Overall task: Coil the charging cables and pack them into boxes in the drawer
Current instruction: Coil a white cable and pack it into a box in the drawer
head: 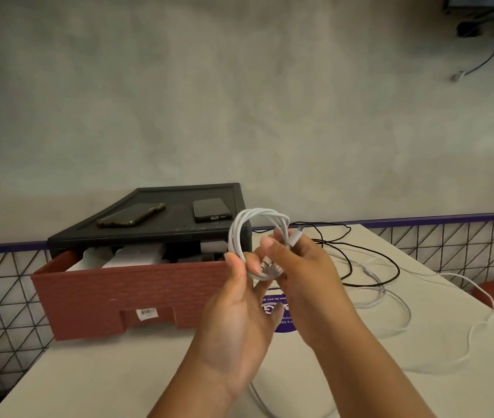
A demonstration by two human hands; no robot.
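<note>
Presently I judge the coiling step nearly done. The smooth white rubbery charging cable (237, 233) forms a round, many-stranded loop, held above the pale matte table (113, 372) just in front of the open brick-textured reddish plastic drawer (125, 285). My left hand (236, 300) pinches the loop's lower edge between thumb and fingers. My right hand (309, 267) grips the opposite side, holding the grey plug end (295, 236) against the strands. Next, I think, the springy coil must be kept tight and carried to a white cardboard box (137, 254) inside the drawer. A thin black cable (366, 285) and another limp white cable (463, 279) lie uncoiled on the table.
</note>
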